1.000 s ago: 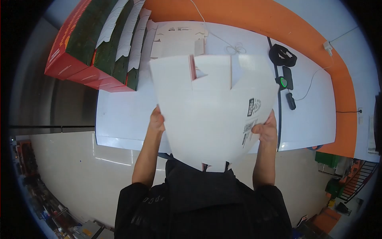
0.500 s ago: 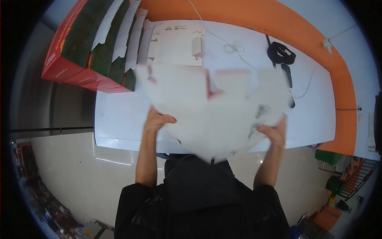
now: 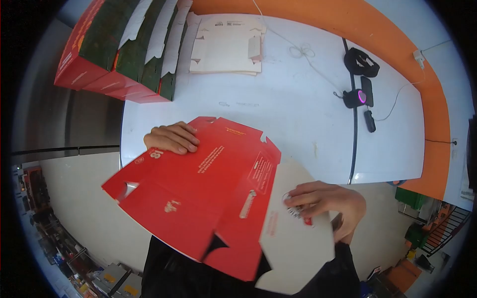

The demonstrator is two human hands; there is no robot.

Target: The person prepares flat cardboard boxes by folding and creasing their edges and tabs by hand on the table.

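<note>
A flat die-cut box blank, red with gold and white print and a pale grey-white panel at its right, is tilted in front of my body over the table's near edge. My left hand grips its upper left edge, fingers lying over the red face and thumb hidden underneath. On the right, my right hand holds the pale panel, its fingers across a dark printed logo. The panel is bent at a crease against the red part.
Several red-and-green boxes with raised white flaps stand at the table's back left. Flat pale box blanks lie beside them. A black speaker with a glowing ring, a black phone-like slab and a black coiled item lie right on the white table.
The box blank has turned over from its white inner face to its red printed face and come lower, closer to my body. Both hands have shifted their hold on it.
</note>
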